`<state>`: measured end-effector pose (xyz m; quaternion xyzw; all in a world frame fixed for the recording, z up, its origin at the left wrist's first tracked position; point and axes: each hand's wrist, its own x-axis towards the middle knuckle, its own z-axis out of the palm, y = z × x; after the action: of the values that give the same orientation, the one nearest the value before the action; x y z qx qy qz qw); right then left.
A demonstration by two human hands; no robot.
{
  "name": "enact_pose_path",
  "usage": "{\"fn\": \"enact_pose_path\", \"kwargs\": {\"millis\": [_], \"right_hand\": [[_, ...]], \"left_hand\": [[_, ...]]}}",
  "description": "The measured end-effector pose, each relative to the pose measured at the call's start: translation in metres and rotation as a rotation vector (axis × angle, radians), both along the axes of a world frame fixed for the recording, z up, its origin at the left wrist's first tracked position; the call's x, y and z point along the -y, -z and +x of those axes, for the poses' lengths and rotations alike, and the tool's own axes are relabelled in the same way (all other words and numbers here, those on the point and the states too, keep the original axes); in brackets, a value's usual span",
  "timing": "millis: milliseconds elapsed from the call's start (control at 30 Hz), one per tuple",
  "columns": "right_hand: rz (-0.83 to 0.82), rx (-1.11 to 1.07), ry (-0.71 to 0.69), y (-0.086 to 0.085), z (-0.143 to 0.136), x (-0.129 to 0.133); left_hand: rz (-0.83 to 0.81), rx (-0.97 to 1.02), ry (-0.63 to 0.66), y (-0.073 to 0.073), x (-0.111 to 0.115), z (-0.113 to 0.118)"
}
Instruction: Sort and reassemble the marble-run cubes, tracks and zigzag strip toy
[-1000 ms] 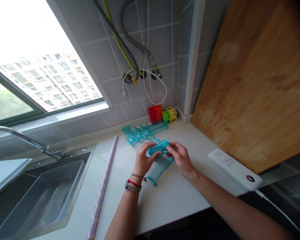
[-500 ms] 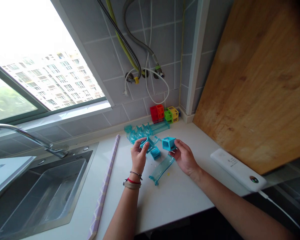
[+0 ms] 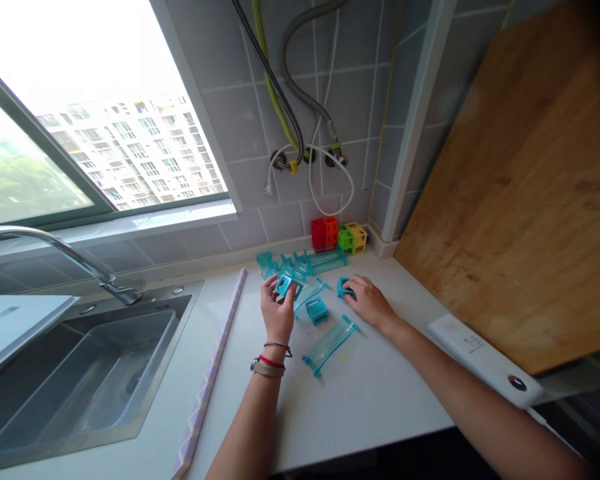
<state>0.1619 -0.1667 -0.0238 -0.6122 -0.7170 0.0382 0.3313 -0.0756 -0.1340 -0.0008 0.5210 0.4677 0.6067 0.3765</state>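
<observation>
Through the head camera I see the two hands working apart, each with its own piece. One second ago both hands were together on the blue plastic in the middle; now the left hand (image 3: 279, 316) stays raised with the first blue cube (image 3: 283, 285), and the right hand (image 3: 373, 305) has gone down to the right side with the second blue cube (image 3: 343, 287). For the work, I judge this means that the blue pieces are being handled one by one, not as one block.

The left fingers pinch the first blue cube, with the thumb on its near side, and hold it tilted above the worktop (image 3: 375, 393). The right fingers are curled over the second blue cube and touch it; its near side is partly covered, so I cannot tell how firm the grip is, or whether the cube already rests fully.

Between the hands, a third blue cube (image 3: 317, 311) lies free, with no finger on it. Just behind it I see a thin curved track (image 3: 312, 291), and nearer to the person a clear blue track (image 3: 330, 345) lies slanted. Behind, the wavy blue piece (image 3: 296, 264) and a straight track (image 3: 329, 261) lie along the wall, near the red cubes (image 3: 324, 234), the green cube (image 3: 347, 239) and the yellow cube (image 3: 359, 237).
</observation>
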Motion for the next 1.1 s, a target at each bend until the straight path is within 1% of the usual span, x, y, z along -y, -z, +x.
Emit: {"fn": "enact_pose_path", "kwargs": {"millis": [67,133,200,333,400,467,633,767,867,967,1100], "right_hand": [[-0.001,-0.002,-0.033,0.010,0.001,0.001],[0.005,-0.016,-0.065,0.015,0.002,0.002],[0.028,-0.042,-0.074,0.015,0.004,0.002],[0.108,-0.131,-0.039,0.009,0.004,0.004],[0.141,-0.184,-0.013,0.009,0.002,0.005],[0.153,-0.234,0.015,0.012,0.000,0.005],[0.133,-0.305,0.027,0.020,-0.002,0.003],[0.158,-0.346,0.031,0.015,-0.001,0.003],[0.179,-0.451,0.060,0.010,0.001,0.003],[0.133,-0.618,0.092,0.008,0.004,0.002],[0.088,-0.789,0.168,0.012,0.010,-0.003]], "left_hand": [[0.014,-0.043,-0.071,0.003,-0.004,-0.004],[0.017,-0.087,-0.148,0.009,-0.009,-0.009],[0.002,-0.117,-0.207,0.016,-0.015,-0.015],[-0.022,-0.190,-0.305,0.030,-0.027,-0.028],[-0.046,-0.234,-0.318,0.034,-0.031,-0.033],[-0.064,-0.315,-0.303,0.037,-0.032,-0.036],[-0.021,-0.563,-0.266,0.041,-0.032,-0.038],[-0.020,-0.614,-0.241,0.041,-0.032,-0.037],[0.041,-0.548,-0.255,0.038,-0.030,-0.034],[0.153,-0.505,-0.261,0.031,-0.023,-0.028],[0.346,-0.567,-0.317,0.017,-0.013,-0.021]]}}
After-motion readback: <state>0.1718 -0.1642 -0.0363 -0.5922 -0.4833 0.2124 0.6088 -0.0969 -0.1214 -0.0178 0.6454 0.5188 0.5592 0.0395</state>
